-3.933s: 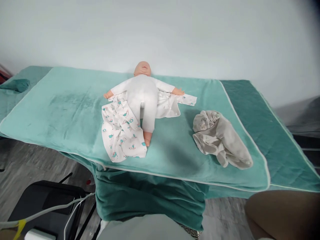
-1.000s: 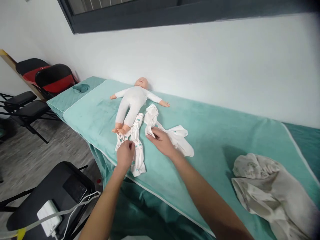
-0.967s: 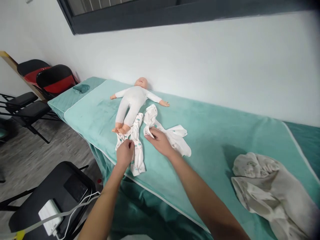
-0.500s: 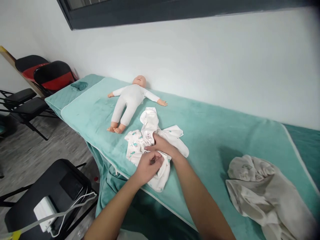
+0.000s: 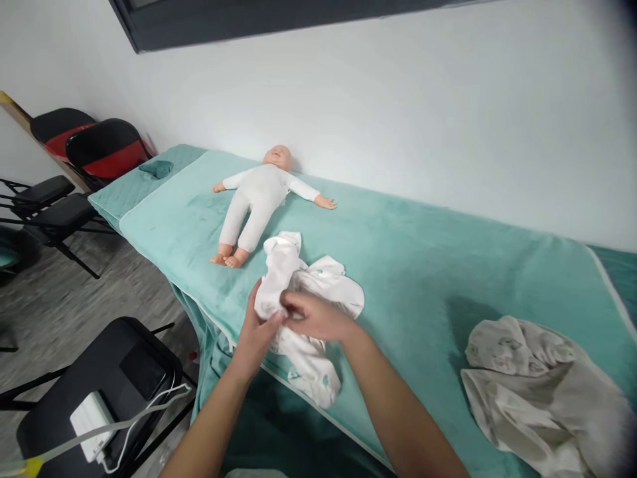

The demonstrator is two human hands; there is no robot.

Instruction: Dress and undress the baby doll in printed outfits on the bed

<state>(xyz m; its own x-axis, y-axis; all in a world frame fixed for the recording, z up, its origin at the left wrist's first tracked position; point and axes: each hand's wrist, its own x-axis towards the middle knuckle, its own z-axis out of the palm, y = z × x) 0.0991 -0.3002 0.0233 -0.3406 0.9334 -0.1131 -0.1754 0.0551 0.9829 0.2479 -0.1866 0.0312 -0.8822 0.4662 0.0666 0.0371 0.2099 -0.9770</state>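
A white baby garment [image 5: 323, 282] with small green prints lies bunched on the green bed cover [image 5: 408, 265] in the head view. My left hand [image 5: 256, 332] is closed round its left side, thumb on top of the cloth. Beside it, my right hand [image 5: 318, 315] pinches the fabric near the middle, its fingertips partly hidden in the folds. One end of the garment hangs toward the bed's near edge. Just beyond the garment, a baby doll [image 5: 261, 196] in a white suit lies on its back with arms spread.
At the right, a crumpled greyish-white cloth [image 5: 537, 392] rests on the bed. A black chair [image 5: 94, 392] at the lower left carries a white power bank [image 5: 92, 425] with cables. Folding chairs [image 5: 104, 149] stand at the far left, and a white wall [image 5: 398, 113] runs behind the bed.
My left hand has moved left and now grips the garment's side. The garment's left printed part has been gathered up and folded inward. My right hand has shifted slightly lower. The doll stays put.
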